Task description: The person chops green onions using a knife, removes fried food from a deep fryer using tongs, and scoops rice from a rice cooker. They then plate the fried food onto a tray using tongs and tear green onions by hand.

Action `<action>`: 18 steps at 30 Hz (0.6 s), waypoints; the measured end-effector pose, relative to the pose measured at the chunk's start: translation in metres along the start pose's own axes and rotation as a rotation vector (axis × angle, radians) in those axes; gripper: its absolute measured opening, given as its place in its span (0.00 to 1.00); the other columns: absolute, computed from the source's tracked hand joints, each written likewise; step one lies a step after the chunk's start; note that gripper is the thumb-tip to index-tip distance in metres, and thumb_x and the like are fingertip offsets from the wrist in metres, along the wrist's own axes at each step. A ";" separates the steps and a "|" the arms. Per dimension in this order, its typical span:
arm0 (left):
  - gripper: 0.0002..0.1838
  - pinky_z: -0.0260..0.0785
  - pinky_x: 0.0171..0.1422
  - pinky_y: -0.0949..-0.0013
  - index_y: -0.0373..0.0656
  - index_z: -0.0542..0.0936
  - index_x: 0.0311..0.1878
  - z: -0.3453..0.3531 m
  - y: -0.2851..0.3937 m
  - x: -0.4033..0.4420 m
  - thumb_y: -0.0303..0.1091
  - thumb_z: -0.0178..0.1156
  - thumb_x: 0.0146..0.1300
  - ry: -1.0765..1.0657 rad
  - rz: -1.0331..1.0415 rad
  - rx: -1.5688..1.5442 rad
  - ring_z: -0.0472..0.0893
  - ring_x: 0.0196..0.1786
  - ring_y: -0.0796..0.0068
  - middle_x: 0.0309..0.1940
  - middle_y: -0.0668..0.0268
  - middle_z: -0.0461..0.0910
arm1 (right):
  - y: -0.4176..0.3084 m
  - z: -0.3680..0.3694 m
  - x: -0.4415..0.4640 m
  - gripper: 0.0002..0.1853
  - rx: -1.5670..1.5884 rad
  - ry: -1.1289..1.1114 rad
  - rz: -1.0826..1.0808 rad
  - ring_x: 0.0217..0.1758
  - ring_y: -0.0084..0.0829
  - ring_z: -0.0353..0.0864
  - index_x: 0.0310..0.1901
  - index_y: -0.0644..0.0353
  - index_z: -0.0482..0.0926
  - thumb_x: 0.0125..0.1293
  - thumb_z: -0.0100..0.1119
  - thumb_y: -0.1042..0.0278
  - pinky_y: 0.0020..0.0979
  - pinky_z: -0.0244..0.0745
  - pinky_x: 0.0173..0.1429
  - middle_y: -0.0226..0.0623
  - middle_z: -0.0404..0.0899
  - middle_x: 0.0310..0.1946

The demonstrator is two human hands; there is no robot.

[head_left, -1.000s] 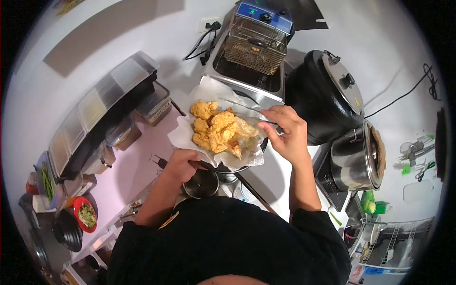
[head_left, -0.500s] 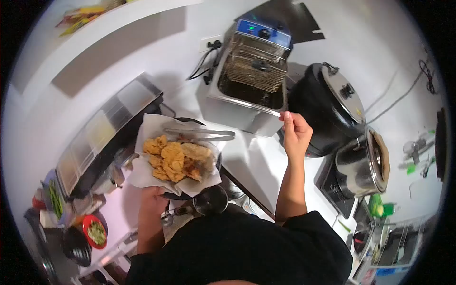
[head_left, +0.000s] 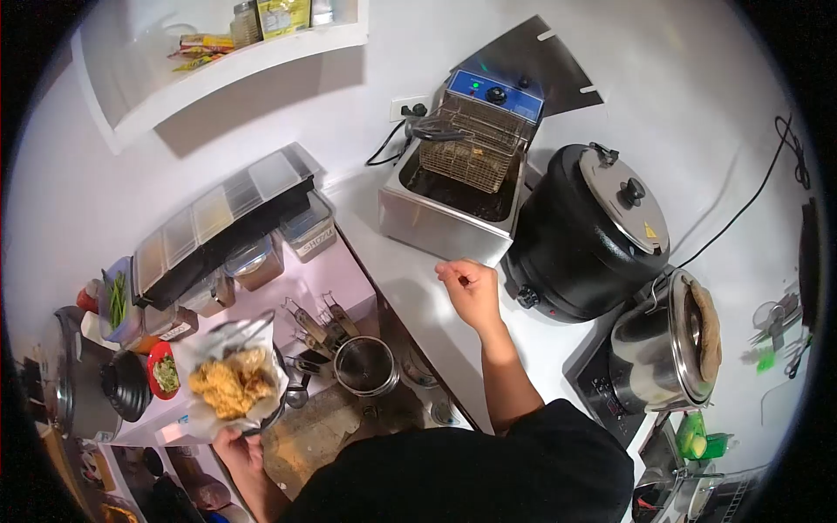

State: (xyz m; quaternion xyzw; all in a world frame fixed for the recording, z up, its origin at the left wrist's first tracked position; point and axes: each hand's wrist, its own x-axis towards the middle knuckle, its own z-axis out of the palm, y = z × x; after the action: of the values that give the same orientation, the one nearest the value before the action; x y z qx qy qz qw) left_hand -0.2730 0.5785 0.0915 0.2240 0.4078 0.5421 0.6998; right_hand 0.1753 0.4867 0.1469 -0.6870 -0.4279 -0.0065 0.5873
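Note:
My left hand grips the near edge of a dark bowl at the lower left. White paper lines it, with a heap of golden fried chicken on top. A blurred grey shape at the paper's far edge looks like tongs. My right hand hovers over the white counter, just in front of the deep fryer and apart from it. Its fingers are curled in, and nothing shows in them. The wire fry basket is propped at the fryer's back, above dark oil.
A black soup kettle stands right of the fryer, and a steel pot sits on a black cooker. Left are a lidded condiment box, a red bowl and hanging strainers. A wall shelf juts out at upper left.
The bowl of chicken has moved left and toward my body in my left hand. My right hand has left the fryer's front corner, moving left and nearer to me. My view has shifted.

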 end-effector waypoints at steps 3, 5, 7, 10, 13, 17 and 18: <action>0.04 0.83 0.32 0.60 0.40 0.70 0.30 -0.004 -0.007 -0.025 0.26 0.51 0.48 0.036 -0.014 -0.051 0.77 0.24 0.66 0.24 0.63 0.73 | -0.006 0.001 -0.002 0.08 -0.047 -0.030 -0.018 0.19 0.29 0.74 0.27 0.65 0.82 0.58 0.64 0.69 0.28 0.67 0.25 0.40 0.77 0.19; 0.04 0.83 0.35 0.56 0.40 0.69 0.31 -0.033 -0.021 -0.036 0.24 0.52 0.50 -0.012 0.035 -0.055 0.78 0.27 0.64 0.27 0.61 0.73 | -0.012 0.004 -0.006 0.07 -0.087 -0.049 -0.045 0.19 0.31 0.75 0.27 0.65 0.82 0.58 0.64 0.69 0.29 0.68 0.25 0.41 0.78 0.19; 0.06 0.83 0.38 0.54 0.41 0.68 0.33 -0.042 -0.030 -0.048 0.22 0.52 0.51 -0.048 0.148 0.032 0.78 0.31 0.64 0.31 0.60 0.72 | -0.024 0.004 -0.013 0.07 -0.075 -0.135 -0.062 0.20 0.32 0.76 0.28 0.64 0.83 0.57 0.64 0.70 0.30 0.69 0.26 0.42 0.79 0.21; 0.18 0.81 0.43 0.59 0.33 0.69 0.45 -0.038 -0.025 -0.057 0.25 0.49 0.47 -0.057 0.099 -0.058 0.80 0.39 0.61 0.40 0.55 0.76 | -0.054 -0.018 -0.011 0.06 -0.183 -0.136 -0.089 0.21 0.33 0.76 0.29 0.63 0.83 0.56 0.65 0.70 0.30 0.70 0.26 0.43 0.80 0.23; 0.22 0.77 0.49 0.58 0.32 0.70 0.50 -0.029 -0.021 -0.065 0.26 0.49 0.47 -0.271 0.275 0.167 0.79 0.47 0.60 0.45 0.53 0.75 | -0.061 -0.069 -0.004 0.04 -0.151 0.054 -0.134 0.27 0.34 0.81 0.32 0.59 0.84 0.57 0.61 0.72 0.30 0.74 0.32 0.42 0.81 0.26; 0.20 0.74 0.43 0.64 0.34 0.72 0.48 -0.058 -0.027 -0.077 0.28 0.51 0.50 -0.274 0.562 0.514 0.78 0.42 0.64 0.43 0.56 0.76 | -0.119 -0.124 -0.021 0.09 -0.387 0.210 -0.024 0.31 0.16 0.74 0.35 0.67 0.83 0.63 0.61 0.69 0.21 0.70 0.36 0.29 0.81 0.26; 0.18 0.75 0.41 0.64 0.34 0.73 0.46 -0.059 -0.020 -0.082 0.29 0.51 0.50 -0.211 0.274 0.253 0.79 0.40 0.65 0.41 0.57 0.77 | -0.117 -0.129 -0.028 0.10 -0.328 0.230 -0.074 0.27 0.17 0.73 0.34 0.66 0.83 0.63 0.62 0.65 0.21 0.69 0.32 0.30 0.81 0.25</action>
State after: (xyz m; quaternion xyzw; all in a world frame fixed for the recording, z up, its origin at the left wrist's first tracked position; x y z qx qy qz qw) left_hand -0.3158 0.4878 0.0703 0.4187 0.3630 0.5501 0.6248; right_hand 0.1519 0.3591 0.2661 -0.7521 -0.3760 -0.1760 0.5118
